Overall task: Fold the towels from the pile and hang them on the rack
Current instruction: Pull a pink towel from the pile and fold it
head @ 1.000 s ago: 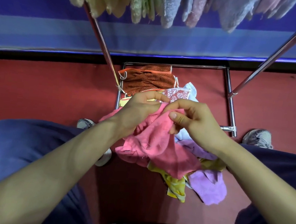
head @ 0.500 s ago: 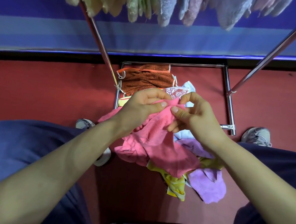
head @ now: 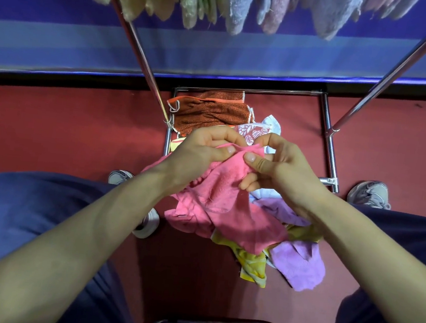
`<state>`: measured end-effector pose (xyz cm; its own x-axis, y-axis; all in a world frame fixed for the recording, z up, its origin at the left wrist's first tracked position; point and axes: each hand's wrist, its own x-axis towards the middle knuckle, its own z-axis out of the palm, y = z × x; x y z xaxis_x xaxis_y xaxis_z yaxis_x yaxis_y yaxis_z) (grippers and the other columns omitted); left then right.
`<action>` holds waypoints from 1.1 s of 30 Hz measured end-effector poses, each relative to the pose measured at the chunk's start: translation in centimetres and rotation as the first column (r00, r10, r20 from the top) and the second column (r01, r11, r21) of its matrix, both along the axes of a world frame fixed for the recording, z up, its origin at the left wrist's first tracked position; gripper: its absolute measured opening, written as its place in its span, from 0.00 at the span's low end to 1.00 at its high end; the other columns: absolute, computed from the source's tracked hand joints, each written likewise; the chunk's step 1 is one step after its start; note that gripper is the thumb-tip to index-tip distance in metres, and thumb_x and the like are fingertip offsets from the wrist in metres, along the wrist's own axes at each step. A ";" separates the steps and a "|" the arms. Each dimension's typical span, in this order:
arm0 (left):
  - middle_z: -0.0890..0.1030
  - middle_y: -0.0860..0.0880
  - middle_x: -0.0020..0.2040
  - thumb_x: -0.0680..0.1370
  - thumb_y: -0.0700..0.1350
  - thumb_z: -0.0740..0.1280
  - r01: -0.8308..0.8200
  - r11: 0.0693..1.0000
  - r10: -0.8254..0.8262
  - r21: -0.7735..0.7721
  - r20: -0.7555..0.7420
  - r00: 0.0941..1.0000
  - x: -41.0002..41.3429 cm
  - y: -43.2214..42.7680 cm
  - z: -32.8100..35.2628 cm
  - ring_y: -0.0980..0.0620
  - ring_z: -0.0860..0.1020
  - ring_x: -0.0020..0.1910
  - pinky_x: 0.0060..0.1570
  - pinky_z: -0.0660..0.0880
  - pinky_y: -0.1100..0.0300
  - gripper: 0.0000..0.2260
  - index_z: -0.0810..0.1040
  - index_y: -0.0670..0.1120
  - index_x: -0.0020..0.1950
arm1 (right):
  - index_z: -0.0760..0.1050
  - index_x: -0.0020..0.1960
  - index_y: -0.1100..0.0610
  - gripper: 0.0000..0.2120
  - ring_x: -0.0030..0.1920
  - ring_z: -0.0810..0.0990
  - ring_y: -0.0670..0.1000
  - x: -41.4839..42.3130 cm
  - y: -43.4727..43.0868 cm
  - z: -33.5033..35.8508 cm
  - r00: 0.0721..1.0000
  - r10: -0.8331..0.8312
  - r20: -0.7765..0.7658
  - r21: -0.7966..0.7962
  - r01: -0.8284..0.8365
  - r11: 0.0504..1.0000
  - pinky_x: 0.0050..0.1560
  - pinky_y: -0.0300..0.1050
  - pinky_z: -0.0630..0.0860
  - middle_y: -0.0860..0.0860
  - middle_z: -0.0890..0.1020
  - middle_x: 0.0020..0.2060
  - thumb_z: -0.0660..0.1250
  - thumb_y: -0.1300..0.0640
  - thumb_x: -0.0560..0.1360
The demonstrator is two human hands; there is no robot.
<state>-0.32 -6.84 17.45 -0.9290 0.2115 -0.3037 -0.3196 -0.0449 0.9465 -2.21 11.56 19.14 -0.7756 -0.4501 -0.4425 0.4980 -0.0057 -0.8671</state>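
The left hand (head: 200, 151) pinches the pink towel's (head: 228, 207) top edge, the right hand (head: 284, 168) pinches it just beside, and the towel drapes over the pile (head: 298, 267) on the floor (head: 53, 133), hiding much of it, inside the rack (head: 329, 146), whose hung towels (head: 236, 12) are cut off above.

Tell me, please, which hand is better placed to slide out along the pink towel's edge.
Probably the right hand. Both hands pinch the towel's top edge close together, but the left hand sits beside the rack pole, while the right has bare floor beside it.
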 end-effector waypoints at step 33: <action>0.79 0.50 0.38 0.73 0.38 0.65 0.264 0.500 -0.377 -0.825 0.067 0.924 -0.2 -2.0 -3.2 0.45 0.78 0.40 0.42 0.78 0.46 0.09 0.78 0.53 0.43 | 0.65 0.44 0.56 0.12 0.25 0.81 0.54 -3.0 2.5 0.4 0.992 0.001 -0.128 0.284 0.036 0.958 0.26 0.44 0.76 0.55 0.79 0.24 0.67 0.66 0.78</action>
